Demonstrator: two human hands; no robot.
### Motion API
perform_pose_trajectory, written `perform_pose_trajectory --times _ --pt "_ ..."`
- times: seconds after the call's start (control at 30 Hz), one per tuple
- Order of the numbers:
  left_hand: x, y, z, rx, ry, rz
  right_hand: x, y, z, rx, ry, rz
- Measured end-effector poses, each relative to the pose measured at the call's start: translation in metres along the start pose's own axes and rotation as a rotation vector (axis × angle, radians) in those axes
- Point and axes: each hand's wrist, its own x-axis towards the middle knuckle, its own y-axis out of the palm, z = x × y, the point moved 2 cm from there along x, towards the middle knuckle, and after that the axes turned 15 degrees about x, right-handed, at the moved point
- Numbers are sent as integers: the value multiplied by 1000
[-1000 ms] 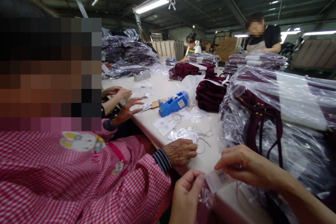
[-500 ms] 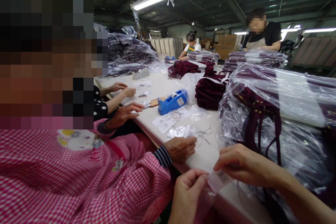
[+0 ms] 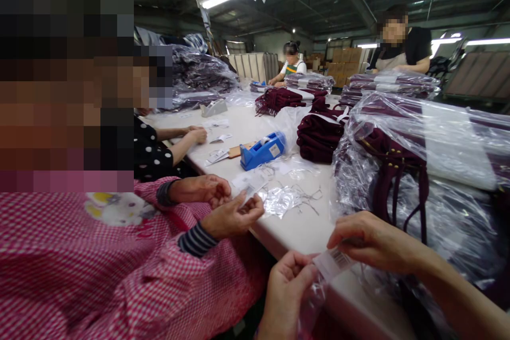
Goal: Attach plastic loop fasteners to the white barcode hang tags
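Observation:
My left hand is closed in a pinch on the edge of a clear plastic bag, low in the view near the table's front edge. My right hand is closed on the far end of a white label printed with a barcode. The label spans the gap between my hands and lies against the bag's edge; whether it is inside the bag I cannot tell. My right fingertips are partly hidden behind the hand. Close to my right hand lies a clear-wrapped stack of maroon garments with hanging straps.
On the white table stand a blue tape dispenser, small clear bags with strings, and folded maroon garments. A co-worker in a pink checked smock sits close at left, handling a label. Other people work farther back.
The co-worker beside me has drawn both hands together around a label, away from the small bags. My hands keep their hold, with the label's barcode turned slightly more into view.

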Motion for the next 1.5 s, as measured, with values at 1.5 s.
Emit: perform_pose_trajectory --times 1.5 --pt "13 -13 18 9 48 -90 5 9 -1 7 -12 -68"
